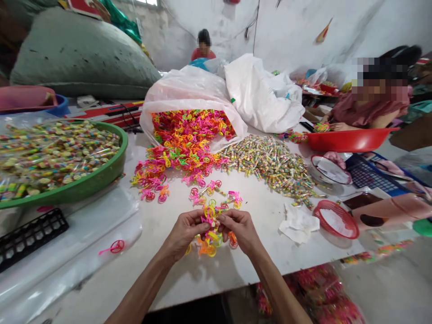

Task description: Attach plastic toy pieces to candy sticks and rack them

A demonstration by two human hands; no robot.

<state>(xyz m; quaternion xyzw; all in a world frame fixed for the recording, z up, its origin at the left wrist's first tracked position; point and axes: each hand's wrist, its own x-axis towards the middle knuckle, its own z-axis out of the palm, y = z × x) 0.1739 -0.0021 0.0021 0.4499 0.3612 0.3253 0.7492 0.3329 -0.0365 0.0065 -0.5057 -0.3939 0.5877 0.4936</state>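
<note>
1. Left hand [186,233], lower centre of the frame: bare, with slender fingers and a lean back.
2. Right hand [239,229], just right of centre: bare and equally slender, with knuckles standing out.
3. Left forearm [145,288], lower centre-left: bare and lean to the frame's bottom edge.
4. Right forearm [280,292], lower centre-right: bare and lean, likewise reaching the bottom edge.

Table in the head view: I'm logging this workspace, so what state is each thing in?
Left hand: pinching the tangled plastic toys.
Right hand: pinching the same tangle.
White plastic sack: open, toys spilling out.
Green tray: full, covered with clear plastic.
Red basin: upright, contents hidden.
White tissue: crumpled.
</note>
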